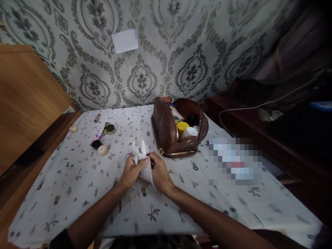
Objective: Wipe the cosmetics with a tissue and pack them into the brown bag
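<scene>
A crumpled white cloth (145,173) is bunched between my two hands above the table, in front of the bag. My left hand (131,173) is closed on its left side, with the thumb pressed across the folds. On the other side, my right hand (161,173) has its fingers curled in at the cloth's edge. A pointed white tip (143,148) stands up from the folds; I cannot tell whether it is cloth or a wrapped thing. The brown toiletry bag (166,129) stands unzipped just behind my right hand, with a yellow lid (183,126) and a white lid (190,132) showing inside.
On the left of the patterned tablecloth (85,180) lie a pink tube with a black cap (97,144), a dark green-lidded jar (110,129), cream-coloured round pieces (102,149) and a small pink bottle (97,118). A blurred-out flat item (233,160) lies right. Wooden furniture (31,100) borders the left.
</scene>
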Tool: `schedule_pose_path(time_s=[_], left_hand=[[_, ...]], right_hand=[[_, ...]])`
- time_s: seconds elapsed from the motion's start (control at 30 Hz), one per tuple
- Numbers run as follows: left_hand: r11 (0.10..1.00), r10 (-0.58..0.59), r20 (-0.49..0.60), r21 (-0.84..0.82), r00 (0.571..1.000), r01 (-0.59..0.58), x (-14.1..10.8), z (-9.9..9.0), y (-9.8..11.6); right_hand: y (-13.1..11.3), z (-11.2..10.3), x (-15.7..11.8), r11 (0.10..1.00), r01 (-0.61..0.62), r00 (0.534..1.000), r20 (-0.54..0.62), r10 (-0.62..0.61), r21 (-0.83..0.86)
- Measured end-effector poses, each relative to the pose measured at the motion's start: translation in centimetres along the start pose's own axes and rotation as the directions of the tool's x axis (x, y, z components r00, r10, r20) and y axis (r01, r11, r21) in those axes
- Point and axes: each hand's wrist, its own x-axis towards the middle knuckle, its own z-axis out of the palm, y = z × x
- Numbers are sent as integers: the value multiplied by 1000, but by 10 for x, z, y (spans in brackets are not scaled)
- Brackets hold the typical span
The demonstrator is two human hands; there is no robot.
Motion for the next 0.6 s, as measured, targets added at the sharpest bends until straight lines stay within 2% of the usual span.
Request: schedule_pose_path(time_s=[0.1, 0.23, 0.3, 0.37, 0.43, 0.5, 0.6], left_hand=[[1000, -17, -86, 13, 996, 18, 1, -5, 0], [993, 18, -215, 119, 976, 8, 2, -10, 6], [984, 56, -278, 177, 959, -6, 2, -11, 9], [972, 112, -240, 229, 964, -56, 1, -11, 9], [952, 178, -116, 272, 977, -141, 1, -13, 7], [924, 237, 4, 307, 971, -227, 2, -17, 2], [890, 282, 76, 351, 956, -291, 4, -24, -5]], right_hand=[[-4, -2, -8, 999, 12, 996, 89, -14, 30], [-6, 0, -15, 978, -106, 987, 140, 81, 181], [-9, 3, -14, 957, -143, 975, 201, 93, 253], [-13, 5, -10, 947, -147, 963, 259, 72, 285], [-17, 4, -7, 953, -159, 960, 265, 89, 259], [-21, 0, -6, 966, -152, 967, 234, 102, 207], [-27, -12, -5, 994, -7, 984, 178, -12, 108]])
